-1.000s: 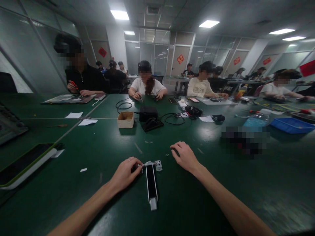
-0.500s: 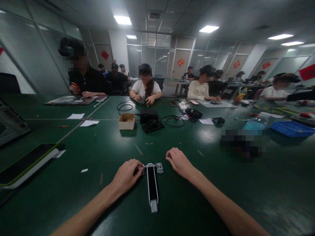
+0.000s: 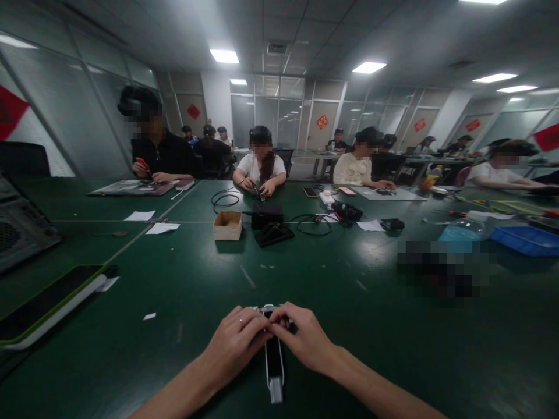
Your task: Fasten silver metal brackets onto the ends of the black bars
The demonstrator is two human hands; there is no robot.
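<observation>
On the green table before me lies a long, narrow part with a black face and pale rim (image 3: 274,358), a silver tab (image 3: 276,390) at its near end. A metal bracket (image 3: 268,306) crosses its far end, mostly covered by my fingers. My left hand (image 3: 239,340), with a ring on one finger, is closed on the bracket from the left. From the right, my right hand (image 3: 308,337) reaches in, its thumb and fingers closed at the same end. The two hands' fingertips meet over the part, so exactly what the right fingertips pinch is hidden.
Farther off stand an open cardboard box (image 3: 227,227) and a black device (image 3: 267,216) with cables. At left lies a green-edged slab (image 3: 52,302); at right, a blue tray (image 3: 526,240) and a bottle (image 3: 462,233). Several people sit across the table, one with an orange tool (image 3: 144,166).
My right hand has come left and nearer, from the bare table onto the bracket end. The left hand has shifted right over the part. The view has tilted up a little.
</observation>
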